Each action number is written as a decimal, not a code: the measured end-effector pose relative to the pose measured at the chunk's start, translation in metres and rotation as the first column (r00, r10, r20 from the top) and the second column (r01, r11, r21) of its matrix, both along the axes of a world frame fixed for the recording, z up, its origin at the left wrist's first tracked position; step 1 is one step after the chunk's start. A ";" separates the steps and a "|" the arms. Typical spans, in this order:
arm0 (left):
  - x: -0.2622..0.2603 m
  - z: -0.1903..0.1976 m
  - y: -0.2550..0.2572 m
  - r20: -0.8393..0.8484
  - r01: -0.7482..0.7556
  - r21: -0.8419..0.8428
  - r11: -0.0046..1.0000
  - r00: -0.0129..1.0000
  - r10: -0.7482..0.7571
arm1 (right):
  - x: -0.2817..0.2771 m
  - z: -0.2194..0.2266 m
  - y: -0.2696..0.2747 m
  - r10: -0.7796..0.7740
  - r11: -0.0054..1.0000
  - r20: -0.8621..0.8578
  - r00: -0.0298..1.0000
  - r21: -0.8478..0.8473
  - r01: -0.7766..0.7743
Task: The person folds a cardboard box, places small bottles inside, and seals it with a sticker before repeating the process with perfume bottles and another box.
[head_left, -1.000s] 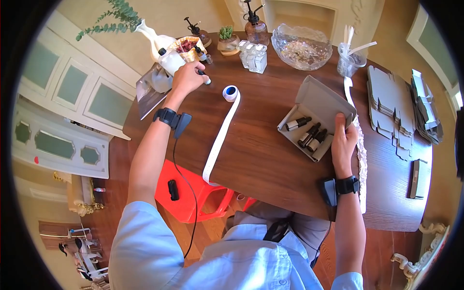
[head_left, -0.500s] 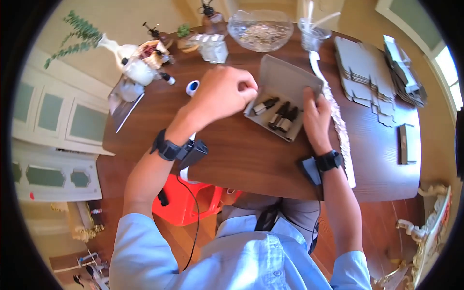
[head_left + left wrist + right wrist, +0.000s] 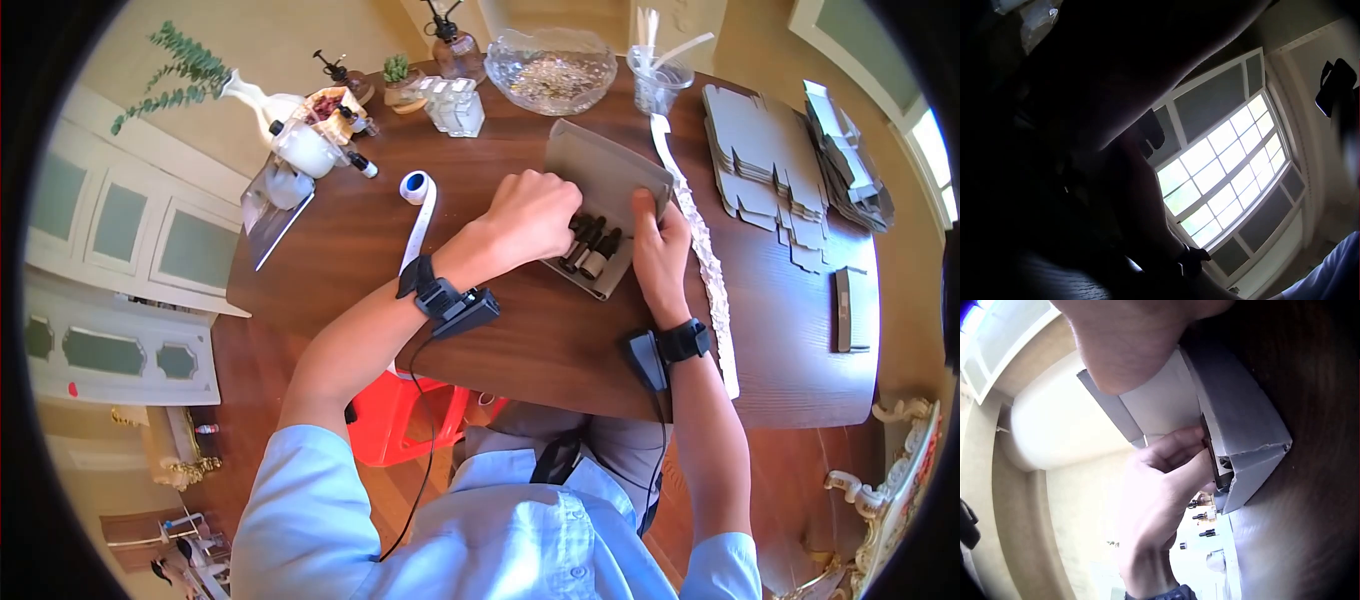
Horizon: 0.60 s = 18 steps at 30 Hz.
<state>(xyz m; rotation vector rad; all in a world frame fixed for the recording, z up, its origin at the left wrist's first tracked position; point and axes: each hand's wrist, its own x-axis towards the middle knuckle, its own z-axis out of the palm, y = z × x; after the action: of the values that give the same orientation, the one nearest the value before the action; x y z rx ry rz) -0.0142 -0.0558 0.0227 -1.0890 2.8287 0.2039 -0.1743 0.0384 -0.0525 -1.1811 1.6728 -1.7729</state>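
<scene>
My right hand grips the open lid of a grey cardboard box, thumb over the lid's edge. Inside lie several small dark dropper bottles with black caps and white labels. Over the box's left side, my left hand reaches in with bent fingers. The right wrist view shows its fingers and thumb pinching a brown piece, apparently a bottle, largely hidden by the box wall. Another dark bottle lies on the table at the back left. The left wrist view is mostly dark.
A paper roll trails a white strip towards the front edge. Flat grey boxes are stacked at the right, near a small closed box. At the back stand a glass bowl, glass blocks and a plastic cup.
My left hand has come from the bottle at the back left across to the box and into it. That bottle now lies free on the table. The right hand still holds the lid.
</scene>
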 end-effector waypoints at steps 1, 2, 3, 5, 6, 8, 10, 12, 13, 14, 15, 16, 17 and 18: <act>0.003 0.000 -0.002 -0.038 0.004 0.048 0.999 0.999 -0.003 | 0.000 0.000 0.000 0.006 1.000 0.002 1.000 -0.005 -0.006; 0.008 0.003 -0.001 -0.145 0.008 0.051 0.999 0.989 0.000 | -0.001 -0.001 0.000 0.015 1.000 0.001 1.000 -0.011 -0.015; 0.015 0.007 -0.002 -0.144 0.001 0.046 0.999 0.990 0.006 | -0.001 -0.003 -0.001 0.008 1.000 -0.012 1.000 -0.009 -0.008; 0.034 0.018 -0.005 -0.429 0.008 0.159 0.987 0.901 0.062 | -0.003 -0.006 -0.001 0.004 1.000 -0.021 1.000 -0.005 -0.004; 0.046 0.023 -0.008 -0.515 -0.016 0.201 0.979 0.849 0.120 | -0.003 -0.006 0.000 0.003 1.000 -0.029 1.000 0.000 -0.003; 0.073 0.032 -0.022 -0.582 -0.081 0.190 0.979 0.793 0.178 | -0.002 -0.007 -0.001 -0.002 1.000 -0.019 1.000 -0.007 0.001; 0.105 0.043 -0.042 -0.577 -0.217 0.257 0.942 0.747 0.329 | -0.002 -0.008 -0.001 -0.002 1.000 -0.005 1.000 0.004 0.002; 0.146 0.041 -0.071 -0.576 -0.291 0.217 0.932 0.732 0.363 | -0.003 -0.011 -0.003 -0.016 1.000 0.014 1.000 0.007 0.016; 0.165 0.041 -0.077 -0.613 -0.311 0.223 0.924 0.693 0.381 | -0.003 -0.011 -0.003 -0.006 1.000 0.014 1.000 0.002 0.006; 0.182 0.041 -0.080 -0.578 -0.382 0.192 0.904 0.701 0.419 | -0.003 -0.009 -0.002 -0.006 1.000 0.012 1.000 0.009 0.006; 0.198 0.042 -0.083 -0.542 -0.448 0.159 0.880 0.706 0.457 | -0.002 -0.008 -0.001 -0.009 1.000 0.010 1.000 0.017 0.008; 0.214 0.037 -0.088 -0.541 -0.451 0.155 0.879 0.705 0.458 | -0.001 -0.006 -0.001 -0.015 1.000 0.014 1.000 0.011 0.015; 0.232 0.029 -0.093 -0.536 -0.486 0.157 0.859 0.689 0.488 | 0.000 -0.005 -0.001 -0.013 1.000 0.016 1.000 0.011 0.013; 0.245 0.021 -0.096 -0.531 -0.520 0.161 0.839 0.671 0.518 | 0.000 -0.005 -0.001 -0.012 1.000 0.015 1.000 0.020 0.012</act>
<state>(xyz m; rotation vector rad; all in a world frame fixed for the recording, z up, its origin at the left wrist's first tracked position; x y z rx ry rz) 0.2304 -0.1523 0.0442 -2.1396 2.8559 0.6657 -0.1748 0.0373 -0.0571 -1.1489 1.6889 -1.7634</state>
